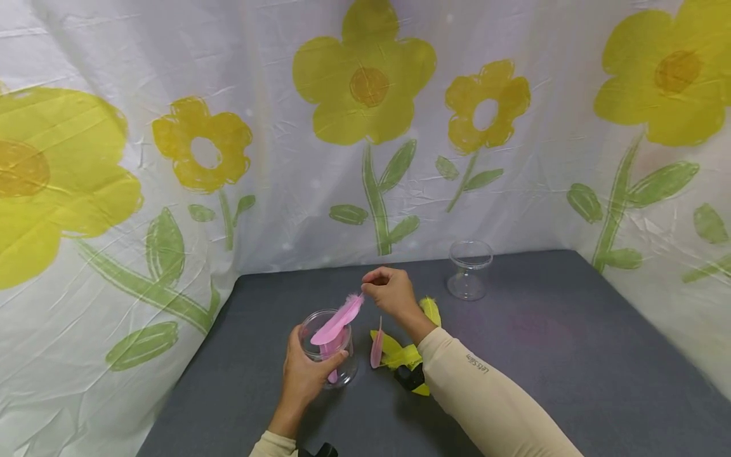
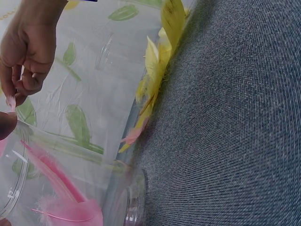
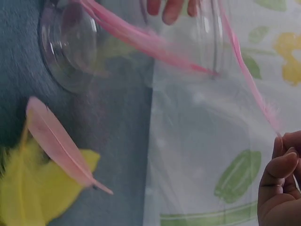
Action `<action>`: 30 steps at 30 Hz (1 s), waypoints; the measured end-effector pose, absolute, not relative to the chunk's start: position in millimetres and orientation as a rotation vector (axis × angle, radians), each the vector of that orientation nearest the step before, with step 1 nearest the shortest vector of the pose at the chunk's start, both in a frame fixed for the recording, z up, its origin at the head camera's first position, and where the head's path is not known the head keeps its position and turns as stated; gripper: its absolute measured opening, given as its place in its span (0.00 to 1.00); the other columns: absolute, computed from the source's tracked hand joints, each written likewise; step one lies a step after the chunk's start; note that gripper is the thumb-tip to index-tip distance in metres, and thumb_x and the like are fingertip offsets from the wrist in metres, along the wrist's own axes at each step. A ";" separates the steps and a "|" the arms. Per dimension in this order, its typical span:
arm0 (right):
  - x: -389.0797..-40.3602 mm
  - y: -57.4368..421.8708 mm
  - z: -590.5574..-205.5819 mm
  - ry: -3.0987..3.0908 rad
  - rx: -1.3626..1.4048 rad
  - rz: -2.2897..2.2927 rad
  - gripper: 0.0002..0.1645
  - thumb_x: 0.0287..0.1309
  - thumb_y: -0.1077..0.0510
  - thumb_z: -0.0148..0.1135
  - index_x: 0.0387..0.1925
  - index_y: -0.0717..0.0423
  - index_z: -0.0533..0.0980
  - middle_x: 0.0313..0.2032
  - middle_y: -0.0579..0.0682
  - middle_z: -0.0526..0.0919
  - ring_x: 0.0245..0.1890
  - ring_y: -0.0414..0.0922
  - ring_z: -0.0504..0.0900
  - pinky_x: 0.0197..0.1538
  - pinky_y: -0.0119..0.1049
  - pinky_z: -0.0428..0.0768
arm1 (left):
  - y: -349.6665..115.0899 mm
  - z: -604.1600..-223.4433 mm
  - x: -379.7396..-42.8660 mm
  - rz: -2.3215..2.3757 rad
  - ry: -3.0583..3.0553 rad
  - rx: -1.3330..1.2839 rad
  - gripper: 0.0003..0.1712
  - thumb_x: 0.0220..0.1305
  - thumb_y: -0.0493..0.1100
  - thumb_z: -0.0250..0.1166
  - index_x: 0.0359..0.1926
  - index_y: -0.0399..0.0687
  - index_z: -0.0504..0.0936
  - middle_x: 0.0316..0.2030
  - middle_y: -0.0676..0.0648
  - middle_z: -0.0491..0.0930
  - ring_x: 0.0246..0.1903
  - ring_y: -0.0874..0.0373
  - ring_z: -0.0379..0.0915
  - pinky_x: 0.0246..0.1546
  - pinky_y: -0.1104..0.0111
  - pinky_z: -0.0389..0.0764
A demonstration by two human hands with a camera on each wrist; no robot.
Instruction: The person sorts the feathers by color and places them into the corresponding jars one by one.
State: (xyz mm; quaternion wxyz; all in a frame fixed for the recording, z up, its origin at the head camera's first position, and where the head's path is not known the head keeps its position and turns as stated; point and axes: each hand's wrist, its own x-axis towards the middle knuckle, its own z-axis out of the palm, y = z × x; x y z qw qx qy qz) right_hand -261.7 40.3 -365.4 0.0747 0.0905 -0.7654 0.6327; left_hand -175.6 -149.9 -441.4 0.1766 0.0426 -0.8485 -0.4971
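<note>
My left hand point(image 1: 304, 373) grips a clear plastic jar point(image 1: 351, 364) at its side, the thumb near the rim. Above the jar's mouth, my right hand point(image 1: 393, 293) pinches a pink feather point(image 1: 341, 319) by its quill end. The feather slants down to the left, its broad tip over the opening. Inside the jar are other pink feathers point(image 2: 54, 176), seen through the clear wall. On the table to the right of the jar lies a loose pink feather point(image 3: 59, 143), resting against several yellow feathers point(image 1: 404, 357) partly hidden by the right forearm.
A clear stemmed cup point(image 1: 469, 279) stands at the back right of the grey table point(image 1: 542, 330). White cloth with painted flowers point(image 1: 365, 89) hangs round the back and sides. A black wrist camera point(image 1: 408, 378) sits under the right forearm.
</note>
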 end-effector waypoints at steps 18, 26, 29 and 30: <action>-245.5 17.4 -387.5 -2.339 0.284 1.976 0.02 0.54 0.65 0.69 0.32 0.58 0.83 0.29 0.46 0.83 0.32 0.46 0.80 0.33 0.36 0.78 | -149.7 -440.0 -174.9 -1.430 -2.407 0.119 0.60 0.39 0.53 0.81 0.67 0.38 0.57 0.61 0.35 0.66 0.58 0.37 0.64 0.55 0.43 0.64; -242.5 10.6 -397.4 -2.324 0.311 1.989 0.03 0.52 0.66 0.70 0.29 0.58 0.83 0.27 0.46 0.82 0.26 0.42 0.79 0.29 0.34 0.78 | -150.0 -440.8 -175.2 -1.416 -2.415 0.116 0.60 0.39 0.53 0.81 0.67 0.38 0.57 0.60 0.35 0.66 0.58 0.37 0.64 0.55 0.43 0.64; -241.8 10.3 -398.2 -2.331 0.318 1.996 0.03 0.53 0.66 0.70 0.30 0.59 0.82 0.27 0.46 0.82 0.25 0.42 0.78 0.28 0.34 0.77 | -150.1 -440.5 -175.4 -1.423 -2.407 0.114 0.59 0.39 0.53 0.81 0.67 0.38 0.57 0.60 0.35 0.66 0.58 0.37 0.64 0.55 0.43 0.64; -241.4 10.4 -397.8 -2.331 0.318 2.000 0.03 0.52 0.66 0.70 0.30 0.59 0.82 0.27 0.46 0.82 0.25 0.42 0.78 0.27 0.34 0.77 | -150.2 -440.3 -175.5 -1.423 -2.405 0.114 0.59 0.39 0.53 0.81 0.67 0.38 0.57 0.60 0.35 0.66 0.58 0.37 0.65 0.55 0.43 0.64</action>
